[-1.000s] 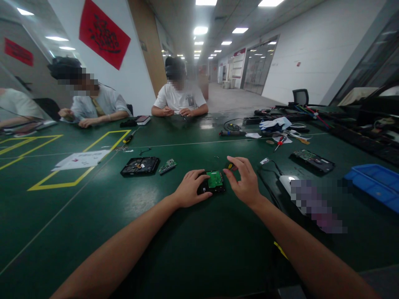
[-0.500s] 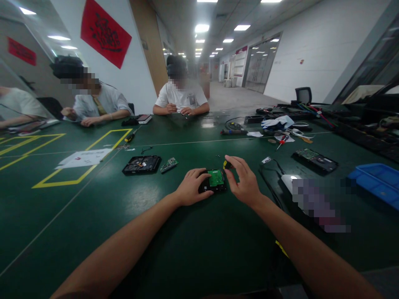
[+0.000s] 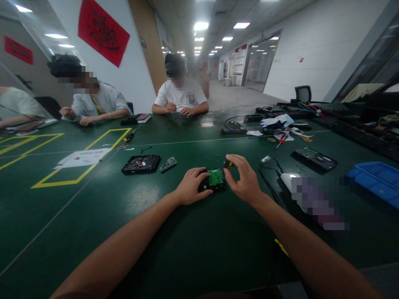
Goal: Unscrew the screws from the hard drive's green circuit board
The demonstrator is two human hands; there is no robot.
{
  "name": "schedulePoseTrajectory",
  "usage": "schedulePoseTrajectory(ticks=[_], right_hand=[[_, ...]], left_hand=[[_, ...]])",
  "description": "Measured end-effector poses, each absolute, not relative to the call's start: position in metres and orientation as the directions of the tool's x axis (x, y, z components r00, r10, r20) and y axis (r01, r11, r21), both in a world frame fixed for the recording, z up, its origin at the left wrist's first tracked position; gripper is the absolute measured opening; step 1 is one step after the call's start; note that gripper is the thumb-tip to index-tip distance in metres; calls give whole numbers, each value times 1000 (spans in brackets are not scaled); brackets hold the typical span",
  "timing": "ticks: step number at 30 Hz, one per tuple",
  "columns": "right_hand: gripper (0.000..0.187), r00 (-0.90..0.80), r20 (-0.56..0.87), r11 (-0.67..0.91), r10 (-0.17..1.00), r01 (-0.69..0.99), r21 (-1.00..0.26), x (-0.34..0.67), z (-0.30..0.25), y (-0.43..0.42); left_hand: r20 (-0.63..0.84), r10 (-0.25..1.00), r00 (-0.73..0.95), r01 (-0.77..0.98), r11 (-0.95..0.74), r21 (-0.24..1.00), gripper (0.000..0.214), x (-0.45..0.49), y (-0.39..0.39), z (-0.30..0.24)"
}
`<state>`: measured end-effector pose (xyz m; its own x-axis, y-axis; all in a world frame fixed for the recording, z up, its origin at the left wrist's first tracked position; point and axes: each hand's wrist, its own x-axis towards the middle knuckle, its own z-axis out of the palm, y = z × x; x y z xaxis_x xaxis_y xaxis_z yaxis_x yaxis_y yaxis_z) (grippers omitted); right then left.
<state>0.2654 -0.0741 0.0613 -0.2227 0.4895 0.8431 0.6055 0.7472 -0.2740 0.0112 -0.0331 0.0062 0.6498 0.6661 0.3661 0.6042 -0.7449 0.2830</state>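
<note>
A black hard drive [image 3: 213, 181] with a green circuit board on top lies on the green table [image 3: 199, 245] in front of me. My left hand [image 3: 189, 187] rests on its left edge, fingers curled round it. My right hand [image 3: 245, 178] hovers at the drive's right end, fingers pinched on a small black and yellow screwdriver [image 3: 227, 163] that points down at the drive's far right corner.
Another opened drive [image 3: 141, 164] and a loose circuit board [image 3: 168, 164] lie to the left. A third drive [image 3: 314, 158], a blue tray [image 3: 374, 178], cables and tools are at the right. Two people sit across the table, with a paper sheet [image 3: 82, 158] inside yellow floor-tape lines.
My right hand has shifted slightly left and closed more tightly round the screwdriver over the drive's corner. My left hand has stayed on the drive.
</note>
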Motion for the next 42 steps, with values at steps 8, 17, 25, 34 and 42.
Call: schedulePoseTrajectory(ticks=[8, 17, 25, 34, 42], right_hand=[[50, -183, 835, 715, 519, 628, -307, 268, 57, -72], [52, -182, 821, 705, 541, 631, -324, 268, 57, -73], [49, -189, 805, 706, 562, 616, -348, 268, 57, -73], [47, -170, 831, 710, 529, 625, -324, 266, 58, -74], [47, -165, 830, 705, 532, 629, -327, 268, 58, -74]], left_hand=[[355, 675, 647, 614, -737, 281, 68, 11, -34, 8], [352, 675, 648, 615, -737, 282, 68, 11, -34, 9], [351, 673, 651, 603, -739, 301, 68, 11, -34, 9], [369, 667, 647, 602, -744, 288, 67, 11, -35, 9], [354, 670, 652, 614, -741, 272, 68, 11, -34, 8]])
